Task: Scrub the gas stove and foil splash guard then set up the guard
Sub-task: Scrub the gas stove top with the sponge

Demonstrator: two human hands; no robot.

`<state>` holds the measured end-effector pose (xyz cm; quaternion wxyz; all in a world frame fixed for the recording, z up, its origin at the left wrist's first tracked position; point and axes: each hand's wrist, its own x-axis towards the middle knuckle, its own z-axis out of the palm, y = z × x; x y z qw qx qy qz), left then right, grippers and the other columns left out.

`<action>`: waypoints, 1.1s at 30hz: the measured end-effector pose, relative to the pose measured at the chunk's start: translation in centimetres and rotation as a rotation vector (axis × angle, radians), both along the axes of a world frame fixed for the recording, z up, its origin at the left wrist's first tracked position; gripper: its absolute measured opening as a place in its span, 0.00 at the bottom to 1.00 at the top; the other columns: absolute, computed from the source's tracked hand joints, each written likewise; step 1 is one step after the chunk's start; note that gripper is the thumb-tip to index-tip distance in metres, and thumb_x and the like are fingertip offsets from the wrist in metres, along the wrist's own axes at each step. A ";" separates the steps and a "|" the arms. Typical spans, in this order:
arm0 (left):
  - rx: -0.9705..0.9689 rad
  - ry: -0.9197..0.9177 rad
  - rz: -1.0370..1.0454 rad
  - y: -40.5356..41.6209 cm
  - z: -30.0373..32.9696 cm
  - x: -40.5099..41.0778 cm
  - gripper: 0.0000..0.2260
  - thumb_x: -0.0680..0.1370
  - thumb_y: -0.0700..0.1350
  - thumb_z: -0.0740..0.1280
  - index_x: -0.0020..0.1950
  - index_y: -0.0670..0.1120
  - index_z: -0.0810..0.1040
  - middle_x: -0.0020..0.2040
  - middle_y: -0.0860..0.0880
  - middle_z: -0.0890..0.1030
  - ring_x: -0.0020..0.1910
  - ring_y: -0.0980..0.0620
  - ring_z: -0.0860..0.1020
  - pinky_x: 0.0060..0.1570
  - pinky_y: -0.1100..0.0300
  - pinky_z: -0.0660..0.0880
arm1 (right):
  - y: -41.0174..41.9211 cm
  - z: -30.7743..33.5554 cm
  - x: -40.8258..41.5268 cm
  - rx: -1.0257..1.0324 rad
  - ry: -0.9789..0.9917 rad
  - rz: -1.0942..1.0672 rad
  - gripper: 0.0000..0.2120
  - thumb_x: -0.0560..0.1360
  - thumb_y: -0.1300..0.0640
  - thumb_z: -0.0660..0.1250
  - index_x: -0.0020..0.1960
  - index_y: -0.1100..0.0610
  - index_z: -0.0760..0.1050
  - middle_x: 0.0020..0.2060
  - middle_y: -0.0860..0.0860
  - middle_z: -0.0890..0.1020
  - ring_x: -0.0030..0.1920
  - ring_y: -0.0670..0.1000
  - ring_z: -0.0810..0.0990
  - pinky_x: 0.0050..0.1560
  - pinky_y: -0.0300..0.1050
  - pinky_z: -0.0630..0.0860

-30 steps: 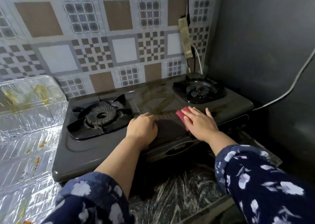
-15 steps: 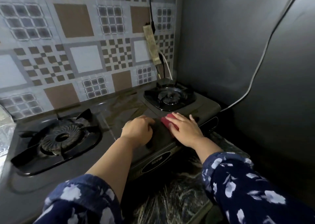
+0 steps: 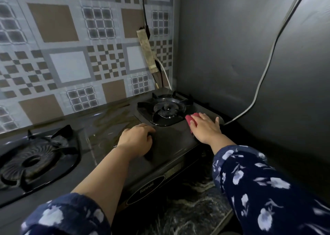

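Note:
The dark two-burner gas stove (image 3: 110,131) fills the lower left, its wet top streaked between the left burner (image 3: 34,160) and the right burner (image 3: 167,108). My right hand (image 3: 205,129) presses flat on a red sponge (image 3: 192,119) at the stove's right front corner, beside the right burner. My left hand (image 3: 136,142) rests on the stove top near the front edge, fingers curled under; nothing shows in it. The foil splash guard is out of view.
A patterned tile wall (image 3: 71,56) stands behind the stove and a dark wall (image 3: 250,56) to the right. A white cable (image 3: 264,70) runs down that wall to the stove's corner. A taped strip and wires (image 3: 148,52) hang above the right burner. Dark marbled counter (image 3: 187,208) lies in front.
My right hand has slid the red sponge from the middle of the stove to its right front corner. The view has swung right, and the foil guard has left the frame.

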<state>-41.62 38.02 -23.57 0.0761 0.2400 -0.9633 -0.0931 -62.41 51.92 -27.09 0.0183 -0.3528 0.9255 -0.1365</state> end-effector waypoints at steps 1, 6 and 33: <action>-0.007 -0.004 0.006 -0.1 0.0 -0.4 0.17 0.78 0.45 0.57 0.65 0.55 0.73 0.67 0.53 0.73 0.65 0.50 0.72 0.62 0.54 0.69 | -0.2 -0.1 -0.8 0.002 0.009 -0.008 0.24 0.80 0.45 0.44 0.74 0.48 0.59 0.75 0.50 0.60 0.76 0.52 0.54 0.73 0.65 0.41; -0.005 -0.017 0.059 -0.6 0.0 -2.5 0.16 0.79 0.45 0.56 0.65 0.56 0.74 0.67 0.54 0.74 0.64 0.51 0.72 0.60 0.56 0.69 | -0.9 0.1 -4.2 0.033 0.023 -0.014 0.24 0.80 0.47 0.44 0.75 0.51 0.58 0.76 0.53 0.59 0.76 0.54 0.55 0.75 0.62 0.45; 0.039 -0.047 0.207 -1.5 0.3 7.1 0.17 0.77 0.46 0.57 0.63 0.58 0.75 0.66 0.54 0.74 0.65 0.50 0.72 0.62 0.52 0.69 | -5.8 0.7 13.8 0.060 -0.009 0.282 0.25 0.80 0.48 0.49 0.77 0.51 0.54 0.77 0.59 0.53 0.77 0.58 0.51 0.75 0.51 0.50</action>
